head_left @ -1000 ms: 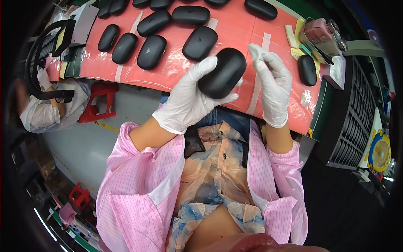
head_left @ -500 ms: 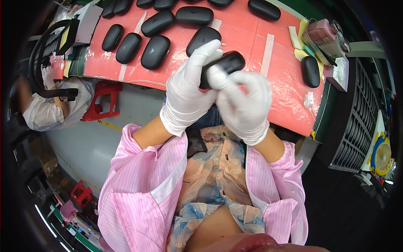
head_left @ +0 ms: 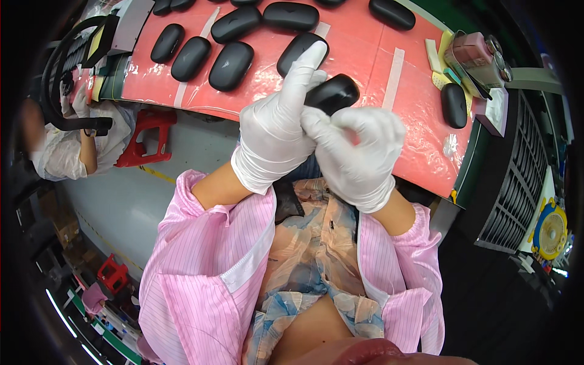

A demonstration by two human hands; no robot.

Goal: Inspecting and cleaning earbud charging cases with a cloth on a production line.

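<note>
A matt, smooth finish is shown by the black case point(head_left: 333, 94) at centre frame. Thin, creased, matt white material is seen in the gloves point(head_left: 267, 146). Glossy, wrinkled plastic is spread across the pink tabletop point(head_left: 420, 131) above.

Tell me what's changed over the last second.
The right hand, apart on the right a second ago, has moved left to meet the left hand at the near end of the held case. That case has turned, showing less of its broad face. Nothing was visibly let go; the left hand still holds it. The other black cases lie as before on the red mat.
</note>
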